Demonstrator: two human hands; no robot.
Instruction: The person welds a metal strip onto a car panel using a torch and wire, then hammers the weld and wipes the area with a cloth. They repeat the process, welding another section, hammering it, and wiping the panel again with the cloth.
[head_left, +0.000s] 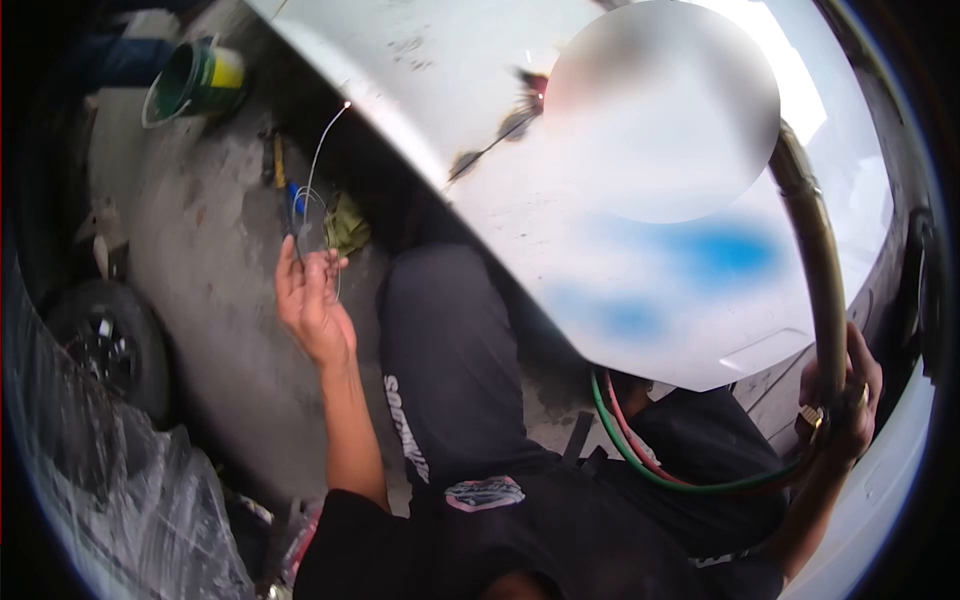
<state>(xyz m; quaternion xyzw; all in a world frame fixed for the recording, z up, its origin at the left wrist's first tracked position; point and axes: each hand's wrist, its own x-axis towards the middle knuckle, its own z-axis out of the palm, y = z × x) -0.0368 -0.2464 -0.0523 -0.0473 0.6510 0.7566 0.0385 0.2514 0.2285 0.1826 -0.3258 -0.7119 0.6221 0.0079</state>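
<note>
My left hand (318, 305) is raised at the left of the white panel (510, 240), fingers pinched on a thin welding wire (318, 150). The wire loops near my fingers and rises to a bright tip by the panel's edge. At the right, my right hand (852, 405) is wrapped round the valve end of a brass gas welding torch (815, 250). Its tube runs up over the panel, and its front end is hidden by a round blur. Near the blur, a small red glow (540, 88) shows beside scorched spots (515, 124) along a dark line.
A green hose (625, 450) and a red hose (622, 420) bend below the panel toward the torch. On the floor are a green bucket (205, 80), a wheel (108, 345), a yellow-handled tool (279, 160) and a greenish cloth (345, 225). Clear plastic sheeting (130, 500) lies lower left.
</note>
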